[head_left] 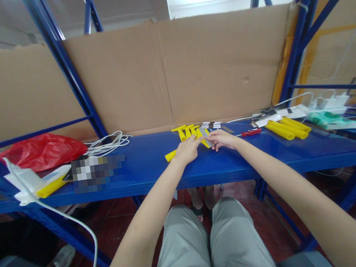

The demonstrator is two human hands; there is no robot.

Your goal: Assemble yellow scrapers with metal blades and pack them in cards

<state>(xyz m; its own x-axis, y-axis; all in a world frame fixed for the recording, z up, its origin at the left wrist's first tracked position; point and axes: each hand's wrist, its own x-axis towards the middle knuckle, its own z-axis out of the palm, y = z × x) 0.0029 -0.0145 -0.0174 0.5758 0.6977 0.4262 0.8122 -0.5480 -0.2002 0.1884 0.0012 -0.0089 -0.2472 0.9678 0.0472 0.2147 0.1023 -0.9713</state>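
Observation:
My left hand (187,150) is closed over a yellow tube (171,155), whose near end sticks out to the left of the palm. My right hand (221,139) pinches a small flat grey strip (205,136) between thumb and fingers. The strip stands tilted between the two hands, close to the left fingertips. Whether it touches the yellow part there is too small to tell. Just behind my hands lie several yellow T-shaped pieces (182,133), partly hidden by the left hand. Small black-and-white pieces (211,124) lie behind the right hand.
On the blue shelf (150,172), a red screwdriver (251,132) and several yellow tubes (280,130) lie to the right. At left are a red plastic bag (43,152), coiled white cable (109,144) and another yellow tube (51,186). Cardboard (124,79) closes off the back; blue posts (70,73) frame the sides.

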